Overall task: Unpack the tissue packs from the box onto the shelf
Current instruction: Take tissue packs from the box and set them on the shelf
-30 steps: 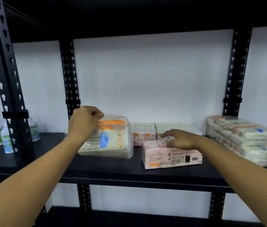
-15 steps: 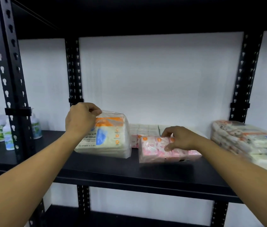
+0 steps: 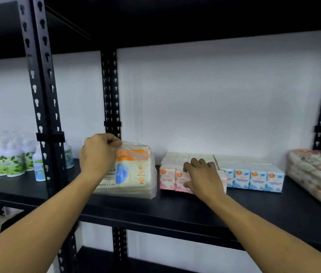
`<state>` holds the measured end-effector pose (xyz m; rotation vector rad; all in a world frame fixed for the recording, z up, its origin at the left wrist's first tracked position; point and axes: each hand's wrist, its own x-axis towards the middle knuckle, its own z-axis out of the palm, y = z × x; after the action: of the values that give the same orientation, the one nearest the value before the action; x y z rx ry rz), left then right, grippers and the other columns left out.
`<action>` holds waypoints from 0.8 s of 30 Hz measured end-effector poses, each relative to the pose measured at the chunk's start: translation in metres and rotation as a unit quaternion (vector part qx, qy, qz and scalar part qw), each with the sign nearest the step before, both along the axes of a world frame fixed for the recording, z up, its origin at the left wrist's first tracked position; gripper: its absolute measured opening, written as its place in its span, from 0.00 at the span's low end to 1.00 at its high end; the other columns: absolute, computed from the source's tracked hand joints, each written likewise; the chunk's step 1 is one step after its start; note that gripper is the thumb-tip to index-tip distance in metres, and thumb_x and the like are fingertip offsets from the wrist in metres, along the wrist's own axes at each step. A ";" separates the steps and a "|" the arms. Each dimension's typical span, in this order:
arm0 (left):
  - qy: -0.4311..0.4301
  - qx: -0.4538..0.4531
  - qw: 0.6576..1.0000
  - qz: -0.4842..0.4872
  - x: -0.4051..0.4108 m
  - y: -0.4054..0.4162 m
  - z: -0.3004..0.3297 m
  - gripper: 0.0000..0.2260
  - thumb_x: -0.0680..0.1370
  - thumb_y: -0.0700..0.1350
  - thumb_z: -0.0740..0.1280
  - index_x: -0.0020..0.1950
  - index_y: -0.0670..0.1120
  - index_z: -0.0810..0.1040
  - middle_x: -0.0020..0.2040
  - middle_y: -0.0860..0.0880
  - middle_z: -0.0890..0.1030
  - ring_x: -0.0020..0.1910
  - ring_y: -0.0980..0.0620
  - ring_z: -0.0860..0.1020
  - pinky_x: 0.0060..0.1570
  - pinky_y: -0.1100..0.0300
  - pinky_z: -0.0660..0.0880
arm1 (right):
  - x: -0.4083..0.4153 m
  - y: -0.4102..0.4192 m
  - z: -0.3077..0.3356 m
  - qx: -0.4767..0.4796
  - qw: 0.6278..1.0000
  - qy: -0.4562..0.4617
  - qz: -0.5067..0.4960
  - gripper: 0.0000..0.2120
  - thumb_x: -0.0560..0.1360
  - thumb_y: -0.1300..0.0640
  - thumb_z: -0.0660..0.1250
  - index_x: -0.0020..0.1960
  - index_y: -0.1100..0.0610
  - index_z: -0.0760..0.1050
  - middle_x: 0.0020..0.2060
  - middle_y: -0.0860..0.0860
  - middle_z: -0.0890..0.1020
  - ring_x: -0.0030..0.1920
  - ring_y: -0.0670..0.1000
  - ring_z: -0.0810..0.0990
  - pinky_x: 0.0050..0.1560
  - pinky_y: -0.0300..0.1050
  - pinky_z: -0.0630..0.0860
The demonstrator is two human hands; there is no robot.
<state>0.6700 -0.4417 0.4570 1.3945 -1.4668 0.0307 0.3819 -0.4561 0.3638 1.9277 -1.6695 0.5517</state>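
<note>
Pink pack [image 3: 170, 179] under R fingers [image 3: 196, 164], prob. gripped, on shelf [image 3: 175, 207].

A shop stockroom or retail display.
Black slotted-steel shelf [image 3: 175, 211] against a bare white wall carries goods in multiples: rows of small tissue packs [image 3: 254, 174], stacked wrapped bundles [image 3: 313, 170], and matching pump bottles [image 3: 8, 160].
</note>
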 end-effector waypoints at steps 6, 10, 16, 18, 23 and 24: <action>0.009 0.013 1.000 0.022 0.019 -0.007 -0.008 0.06 0.77 0.47 0.68 0.42 0.55 0.84 0.37 0.53 0.83 0.38 0.50 0.80 0.34 0.59 0.73 | 0.013 -0.011 -0.008 -0.001 1.000 0.007 0.008 0.18 0.70 0.48 0.74 0.57 0.49 0.74 0.53 0.47 0.77 0.55 0.53 0.74 0.55 0.50 0.68; 0.012 0.020 0.999 0.025 0.024 -0.009 -0.012 0.05 0.77 0.48 0.68 0.43 0.54 0.84 0.34 0.53 0.82 0.36 0.49 0.80 0.37 0.56 0.77 | 0.015 -0.009 -0.009 0.006 1.000 0.000 0.005 0.19 0.71 0.48 0.74 0.58 0.49 0.73 0.54 0.48 0.77 0.56 0.53 0.74 0.55 0.50 0.68; 0.005 0.021 1.000 0.017 0.026 -0.008 -0.006 0.06 0.77 0.48 0.68 0.42 0.54 0.84 0.35 0.54 0.83 0.36 0.51 0.80 0.33 0.60 0.71 | 0.023 0.003 0.002 0.037 0.995 -0.092 0.004 0.25 0.71 0.36 0.65 0.64 0.47 0.72 0.58 0.47 0.75 0.61 0.52 0.72 0.60 0.51 0.67; -0.005 0.023 1.000 0.016 0.025 -0.010 -0.001 0.06 0.77 0.47 0.68 0.42 0.55 0.84 0.37 0.54 0.83 0.38 0.52 0.80 0.33 0.60 0.71 | 0.037 0.012 0.019 0.047 0.970 -0.233 0.052 0.26 0.72 0.33 0.62 0.65 0.47 0.71 0.57 0.46 0.76 0.60 0.50 0.74 0.58 0.50 0.70; -0.016 0.010 1.000 0.015 0.018 -0.023 0.012 0.05 0.77 0.48 0.69 0.43 0.54 0.84 0.40 0.54 0.84 0.43 0.50 0.81 0.47 0.52 0.76 | 0.076 0.029 0.072 0.317 0.824 -0.454 0.116 0.39 0.71 0.24 0.54 0.75 0.44 0.59 0.54 0.56 0.80 0.39 0.54 0.86 0.38 0.48 0.82; -0.008 0.013 1.000 0.018 0.017 -0.027 0.013 0.05 0.76 0.48 0.69 0.42 0.55 0.84 0.39 0.55 0.84 0.43 0.49 0.80 0.52 0.48 0.76 | 0.081 0.030 0.080 0.369 0.794 -0.466 0.128 0.42 0.68 0.21 0.53 0.76 0.41 0.56 0.60 0.59 0.77 0.39 0.56 0.87 0.38 0.49 0.83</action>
<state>0.6871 -0.4685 0.4705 1.4448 -1.4599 0.0440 0.4634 -0.4264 0.4440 2.7096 -2.5011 1.2545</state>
